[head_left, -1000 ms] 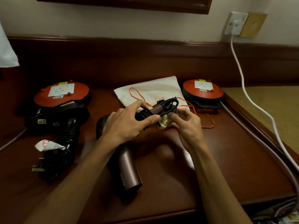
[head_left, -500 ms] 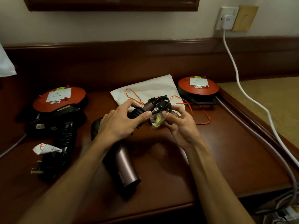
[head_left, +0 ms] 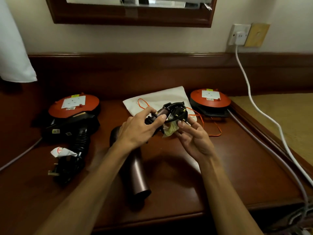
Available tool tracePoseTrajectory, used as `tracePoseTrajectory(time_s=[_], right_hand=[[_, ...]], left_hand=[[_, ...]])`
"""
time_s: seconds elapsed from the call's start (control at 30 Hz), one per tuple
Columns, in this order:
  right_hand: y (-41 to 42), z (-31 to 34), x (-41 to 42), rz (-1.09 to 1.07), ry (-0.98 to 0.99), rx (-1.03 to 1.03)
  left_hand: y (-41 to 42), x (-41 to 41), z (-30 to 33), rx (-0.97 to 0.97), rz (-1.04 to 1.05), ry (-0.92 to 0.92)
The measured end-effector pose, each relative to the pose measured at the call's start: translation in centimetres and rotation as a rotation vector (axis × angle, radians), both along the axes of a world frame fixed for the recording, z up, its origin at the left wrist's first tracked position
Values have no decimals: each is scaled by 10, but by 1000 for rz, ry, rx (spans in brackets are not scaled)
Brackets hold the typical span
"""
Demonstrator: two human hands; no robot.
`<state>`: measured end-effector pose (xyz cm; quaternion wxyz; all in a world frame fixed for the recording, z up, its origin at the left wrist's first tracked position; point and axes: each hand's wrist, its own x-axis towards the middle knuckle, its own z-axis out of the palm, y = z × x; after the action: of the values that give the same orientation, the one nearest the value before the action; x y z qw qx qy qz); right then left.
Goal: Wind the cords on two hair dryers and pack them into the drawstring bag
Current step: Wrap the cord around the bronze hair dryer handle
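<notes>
A bronze hair dryer (head_left: 138, 173) lies on the wooden desk (head_left: 237, 167), its barrel pointing towards me. My left hand (head_left: 138, 128) grips its handle, which has the black cord (head_left: 177, 111) wound round it. The plug sits in the coil beside a crumpled clear wrapper (head_left: 170, 129). My right hand (head_left: 194, 138) is palm up with loosely spread fingers, its fingertips touching the wrapper and cord. A black hair dryer (head_left: 74, 133) lies at the left, its cord and plug (head_left: 55, 172) bundled below it. The white drawstring bag (head_left: 160, 99) with an orange string lies flat behind my hands.
Two orange cable reels stand on the desk, one at the left (head_left: 73, 105) and one at the right (head_left: 209, 99). A white cable (head_left: 254, 99) runs from a wall socket (head_left: 239, 35) down the right side. A grey cable (head_left: 271, 150) lies along the desk's right edge.
My right hand has let its fingers loosen from the cord bundle and turned palm up. The left hand keeps its grip on the handle. The view has tilted up.
</notes>
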<state>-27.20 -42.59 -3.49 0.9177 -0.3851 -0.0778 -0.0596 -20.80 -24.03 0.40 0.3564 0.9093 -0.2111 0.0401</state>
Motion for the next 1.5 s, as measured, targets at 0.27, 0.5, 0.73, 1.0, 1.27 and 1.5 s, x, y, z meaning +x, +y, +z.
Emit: tracePoseTrajectory(time_s=[0.27,0.5,0.73,1.0,1.27,1.5], right_hand=[[-6,-3,3,-62,15,30],[2,-3,5,-55,-13,67],[4,-2,3,12,-59,26],[-5,-10,0,-301,-87,-627],[-1,-10,-2,-433,-100,-867],[-24,-23,-33,-106,157,-1075]], left_hand=[[-15,-3,6,-255,103,-29],[-18,-5,5,-325,193,-55],[-18,-4,3,-386,157,2],[-7,7,-3,-240,-38,37],[-11,11,-2,61,-169,-54],[-10,6,-16,475,-351,-174]])
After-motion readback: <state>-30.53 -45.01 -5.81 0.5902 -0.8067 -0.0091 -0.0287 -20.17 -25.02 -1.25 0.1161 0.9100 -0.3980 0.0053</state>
